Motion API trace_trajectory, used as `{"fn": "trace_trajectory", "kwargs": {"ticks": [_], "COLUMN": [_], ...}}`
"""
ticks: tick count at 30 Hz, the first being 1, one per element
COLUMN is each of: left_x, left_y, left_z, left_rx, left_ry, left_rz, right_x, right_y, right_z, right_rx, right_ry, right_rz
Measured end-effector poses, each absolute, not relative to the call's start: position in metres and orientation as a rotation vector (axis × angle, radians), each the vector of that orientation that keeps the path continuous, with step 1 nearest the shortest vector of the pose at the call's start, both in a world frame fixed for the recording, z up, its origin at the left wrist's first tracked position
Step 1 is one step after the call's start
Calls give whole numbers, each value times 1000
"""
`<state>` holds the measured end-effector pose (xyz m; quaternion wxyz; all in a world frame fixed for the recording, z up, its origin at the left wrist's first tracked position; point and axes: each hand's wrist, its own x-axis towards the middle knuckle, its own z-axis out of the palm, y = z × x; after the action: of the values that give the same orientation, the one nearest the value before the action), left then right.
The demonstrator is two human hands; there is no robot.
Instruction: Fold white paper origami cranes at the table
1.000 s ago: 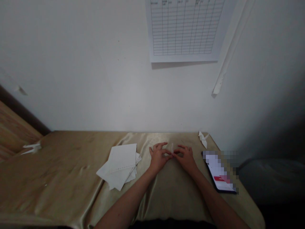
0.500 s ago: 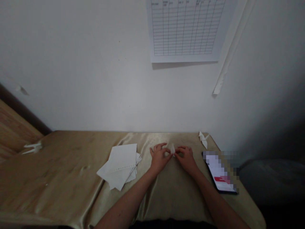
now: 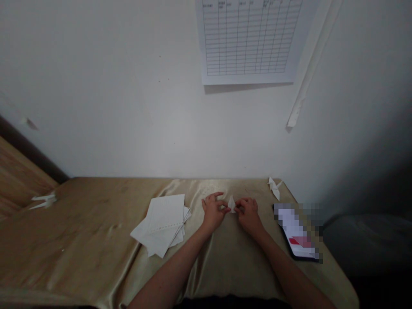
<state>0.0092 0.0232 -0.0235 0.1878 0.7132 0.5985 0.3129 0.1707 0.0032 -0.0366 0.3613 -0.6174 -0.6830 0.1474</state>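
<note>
Between my two hands is a small folded piece of white paper [image 3: 231, 204], pointed at the top. My left hand [image 3: 213, 212] pinches its left edge between thumb and forefinger, with the other fingers raised apart. On the opposite edge, the thumb and forefinger of my right hand [image 3: 248, 213] close on the same paper, the remaining fingers curled. To the left of my left hand lies a loose stack of white paper sheets [image 3: 164, 219]. A folded paper crane [image 3: 274, 188] rests beyond my right hand, near the table's back right corner.
A phone [image 3: 298, 236] with a lit, partly blurred screen lies right of my right arm. Gold satin cloth [image 3: 90, 240] covers the table, which meets the wall at the back. Another white folded paper [image 3: 44, 201] sits far left. A printed grid sheet [image 3: 247, 43] hangs on the wall.
My hands have drawn slightly apart at the folded paper, and more of its lower part shows between them. The stack, crane and phone stay where they were.
</note>
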Motion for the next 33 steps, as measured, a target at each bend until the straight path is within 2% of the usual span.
{"fn": "trace_trajectory", "kwargs": {"ticks": [33], "left_x": [8], "left_y": [24], "left_z": [-25], "left_rx": [2028], "left_ry": [1689], "left_rz": [921], "right_x": [187], "right_y": [11], "right_z": [-39], "right_rx": [-1483], "right_ry": [-1737], "right_rz": [389]}}
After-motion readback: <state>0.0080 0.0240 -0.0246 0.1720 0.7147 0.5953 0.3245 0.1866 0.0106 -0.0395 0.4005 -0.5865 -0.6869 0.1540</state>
